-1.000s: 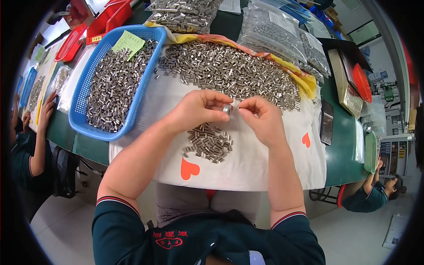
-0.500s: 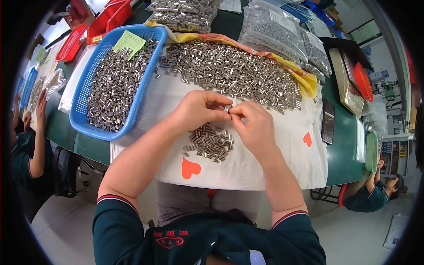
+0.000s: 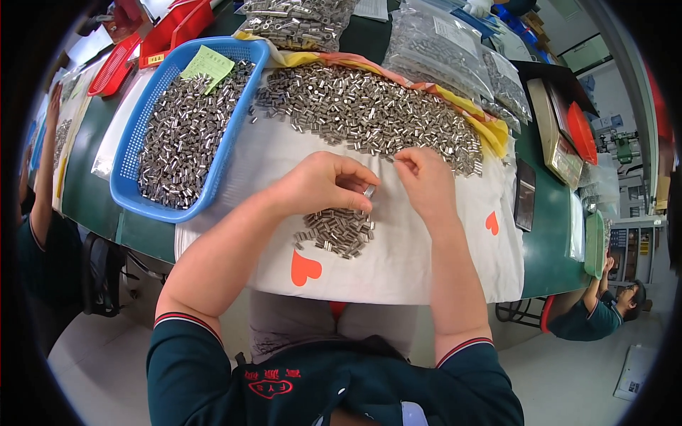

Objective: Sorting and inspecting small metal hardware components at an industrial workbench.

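Observation:
My left hand (image 3: 328, 186) is closed in a loose pinch above the small pile, and a short shiny metal cylinder (image 3: 369, 191) shows between thumb and fingers. My right hand (image 3: 428, 183) has its thumb and fingertips pressed together at the near edge of the large heap of metal cylinders (image 3: 376, 106). What is in that pinch is too small to make out. Just below my left hand lies the small pile of similar cylinders (image 3: 337, 234), on a white cloth (image 3: 398, 263) printed with red hearts.
A blue plastic basket (image 3: 121, 167) full of cylinders stands at the left, a green paper slip (image 3: 207, 69) on top. Clear bags of metal parts (image 3: 433, 53) line the back. A dark flat object (image 3: 525, 195) lies at the right. Other people sit at both sides.
My hands have parted. The right one has moved right and slightly away from me, to the heap's edge. The left one stays over the small pile with the metal cylinder.

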The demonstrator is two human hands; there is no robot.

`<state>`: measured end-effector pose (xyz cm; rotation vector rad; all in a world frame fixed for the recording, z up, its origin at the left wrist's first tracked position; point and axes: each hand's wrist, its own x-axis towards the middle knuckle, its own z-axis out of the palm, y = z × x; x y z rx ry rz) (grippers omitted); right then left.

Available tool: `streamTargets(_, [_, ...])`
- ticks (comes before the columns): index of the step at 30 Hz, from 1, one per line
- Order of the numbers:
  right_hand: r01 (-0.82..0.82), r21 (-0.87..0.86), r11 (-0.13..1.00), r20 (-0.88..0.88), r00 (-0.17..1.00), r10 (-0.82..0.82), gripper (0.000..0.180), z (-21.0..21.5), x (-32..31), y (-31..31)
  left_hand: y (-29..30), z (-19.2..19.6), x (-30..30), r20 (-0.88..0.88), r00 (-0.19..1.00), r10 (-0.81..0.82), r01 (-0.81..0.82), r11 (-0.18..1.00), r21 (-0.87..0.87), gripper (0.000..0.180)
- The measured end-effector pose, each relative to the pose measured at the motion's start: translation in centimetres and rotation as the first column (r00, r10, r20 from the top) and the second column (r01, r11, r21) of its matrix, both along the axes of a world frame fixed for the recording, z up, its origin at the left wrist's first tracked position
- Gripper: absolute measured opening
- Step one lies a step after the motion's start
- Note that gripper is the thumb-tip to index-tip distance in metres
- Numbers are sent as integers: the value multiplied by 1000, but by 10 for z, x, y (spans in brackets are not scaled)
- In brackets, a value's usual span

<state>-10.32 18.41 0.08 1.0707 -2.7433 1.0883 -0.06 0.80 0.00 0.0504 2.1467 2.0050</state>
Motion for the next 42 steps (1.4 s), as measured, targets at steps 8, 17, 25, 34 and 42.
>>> streamTargets(8, [-42,31,999,34,999,41,6,3,14,-9,-4,-11,-3,3,994,113,-112,977,179,33])
streamTargets(17, [-149,-296,944,294,926,238,9,15,28,-10,-4,-9,-3,84,983,163,-181,940,290,35])
streamTargets(25, [-147,-292,945,189,960,208,9,14,37,-13,-4,-10,-4,66,982,175,-186,950,252,32])
streamTargets(34, [-180,-173,968,-12,983,181,8,16,40,-13,-4,-6,-2,67,980,190,-197,971,138,33])
streamTargets(42, [-179,-222,958,472,840,266,10,30,22,1,-6,1,1,50,995,86,-92,987,135,33])
